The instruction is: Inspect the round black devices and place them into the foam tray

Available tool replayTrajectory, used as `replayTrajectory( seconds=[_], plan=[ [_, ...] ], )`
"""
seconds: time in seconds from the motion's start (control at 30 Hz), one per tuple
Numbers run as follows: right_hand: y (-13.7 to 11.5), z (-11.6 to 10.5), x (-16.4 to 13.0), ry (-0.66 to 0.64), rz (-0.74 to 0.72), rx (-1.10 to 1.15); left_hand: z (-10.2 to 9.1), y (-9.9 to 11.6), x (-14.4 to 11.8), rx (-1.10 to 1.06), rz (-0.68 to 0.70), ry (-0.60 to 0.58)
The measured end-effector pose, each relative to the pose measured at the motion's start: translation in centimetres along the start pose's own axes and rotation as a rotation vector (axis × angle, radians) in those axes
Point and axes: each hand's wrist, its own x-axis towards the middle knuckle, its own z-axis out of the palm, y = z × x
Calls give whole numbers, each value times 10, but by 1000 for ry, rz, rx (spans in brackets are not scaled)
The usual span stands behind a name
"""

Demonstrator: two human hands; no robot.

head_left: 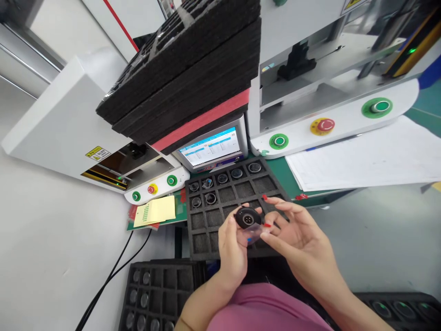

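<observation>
My left hand (232, 250) holds a small round black part (247, 218) with gold pins in its face, just above a black foam tray (203, 234). My right hand (296, 239) meets it from the right, fingertips pinching a clear film (253, 233) that hangs off the part. The foam tray has square pockets; several at its far side hold round parts (237, 173), while the near ones look bare.
A tall stack of black foam trays with one red layer (193, 87) stands above a small screen (210, 149). White machines with green and red buttons (322, 126) flank it. Yellow notes (155, 211), white paper sheets (372, 156), and more part trays (151, 294) lie nearby.
</observation>
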Motion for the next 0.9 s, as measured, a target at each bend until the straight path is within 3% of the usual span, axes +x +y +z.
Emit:
replayTrajectory(
  seconds=[0.33,0.53,0.73,0.9],
  plan=[
    [0,0,4,48,-30,-35,-11,-3,-4,162,139,-90],
    [-1,1,3,84,-43,-93,-5,-1,-6,285,152,-50],
    [14,-5,8,156,-341,-396,0,1,-6,359,138,-49],
    [9,-25,24,355,-323,-341,-12,-3,-3,483,199,-52]
  ],
)
